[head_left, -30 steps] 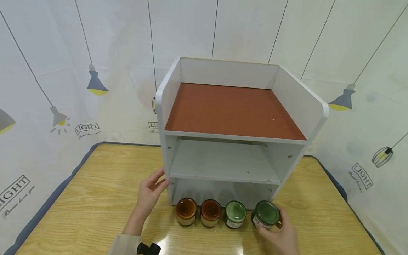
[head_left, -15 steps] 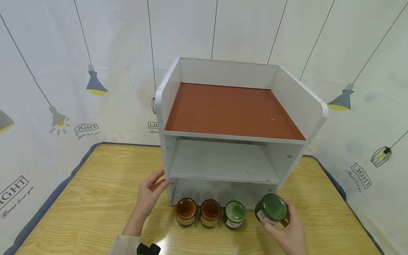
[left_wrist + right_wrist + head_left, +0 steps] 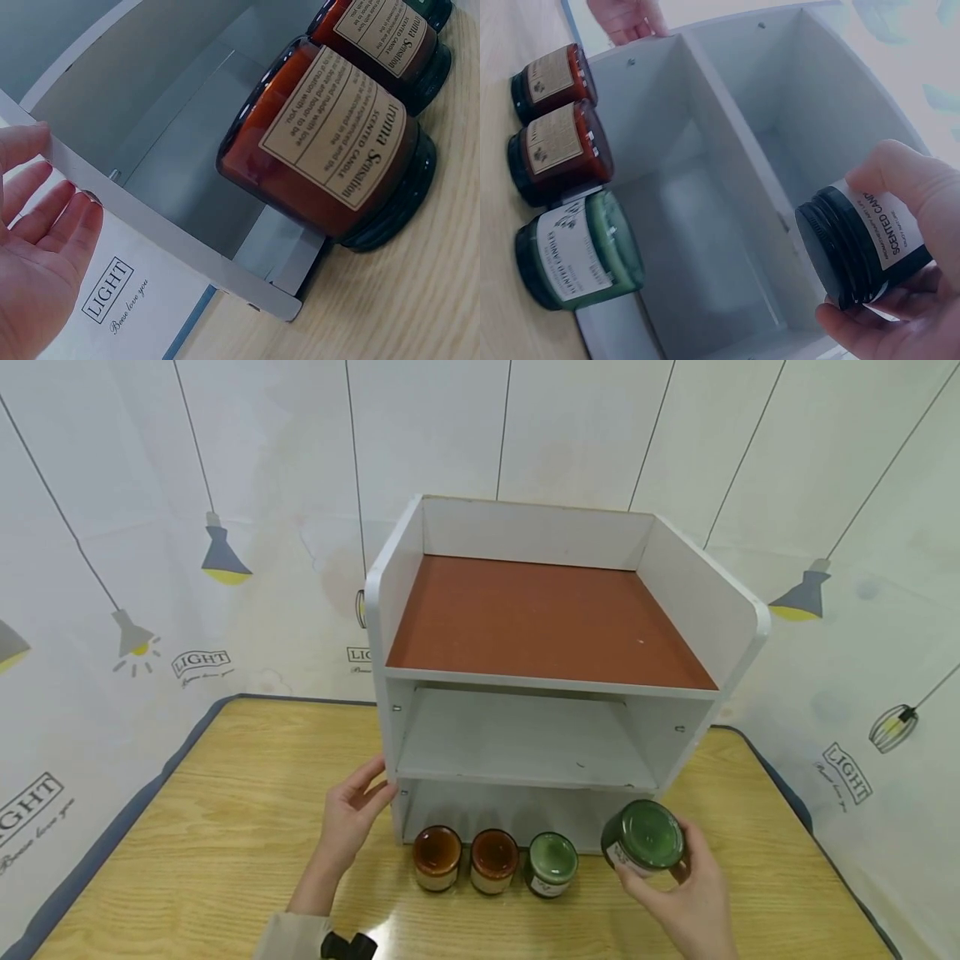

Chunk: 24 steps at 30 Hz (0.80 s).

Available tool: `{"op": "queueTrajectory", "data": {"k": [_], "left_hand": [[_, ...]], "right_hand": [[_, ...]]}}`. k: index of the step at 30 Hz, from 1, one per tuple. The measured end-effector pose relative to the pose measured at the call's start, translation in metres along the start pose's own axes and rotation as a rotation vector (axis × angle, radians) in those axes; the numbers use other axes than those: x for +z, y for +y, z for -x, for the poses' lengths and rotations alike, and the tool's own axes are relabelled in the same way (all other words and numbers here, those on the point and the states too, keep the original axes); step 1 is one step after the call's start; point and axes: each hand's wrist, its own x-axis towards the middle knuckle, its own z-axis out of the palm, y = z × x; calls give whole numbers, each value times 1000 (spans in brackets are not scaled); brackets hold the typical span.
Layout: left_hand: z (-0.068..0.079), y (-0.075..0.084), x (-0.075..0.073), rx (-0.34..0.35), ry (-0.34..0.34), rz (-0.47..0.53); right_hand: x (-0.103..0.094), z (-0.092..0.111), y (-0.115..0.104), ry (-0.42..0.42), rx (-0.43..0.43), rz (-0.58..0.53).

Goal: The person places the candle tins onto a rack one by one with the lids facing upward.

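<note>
My right hand [image 3: 693, 893] grips a dark green scented candle jar [image 3: 647, 835] by its side, raised off the table at the shelf's lower right corner. The right wrist view has this jar [image 3: 866, 240] between the thumb and fingers, its white label showing. My left hand [image 3: 352, 814] touches the left side panel of a white shelf unit [image 3: 517, 735]; its fingertips rest against the panel's front edge in the left wrist view. Along the shelf's front stand two amber candle jars, the left one [image 3: 438, 857] and the right one [image 3: 494, 860], then a lighter green candle jar [image 3: 552, 864].
The unit has a reddish-brown top board [image 3: 547, 618] with raised white sides, a middle shelf [image 3: 525, 739] and a lower compartment [image 3: 517, 814]. It stands on a wood-grain table [image 3: 247, 793]. A light cloth printed with lamps [image 3: 285, 527] hangs behind and at both sides.
My right hand has lifted the dark green candle jar from the right end of the row, upward and slightly to the right. The left hand and other jars have stayed put.
</note>
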Motion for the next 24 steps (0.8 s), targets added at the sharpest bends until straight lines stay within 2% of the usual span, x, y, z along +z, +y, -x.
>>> {"op": "queueTrajectory", "data": {"k": [8, 18, 24], "left_hand": [[1, 1, -1, -7, -3, -4], [0, 1, 1, -16, 11, 3], [0, 1, 1, -25, 18, 11]], "right_hand": [[-5, -3, -17, 41, -33, -69], [-11, -7, -35, 54, -101, -142], [-19, -12, -45, 63, -183, -201]]}}
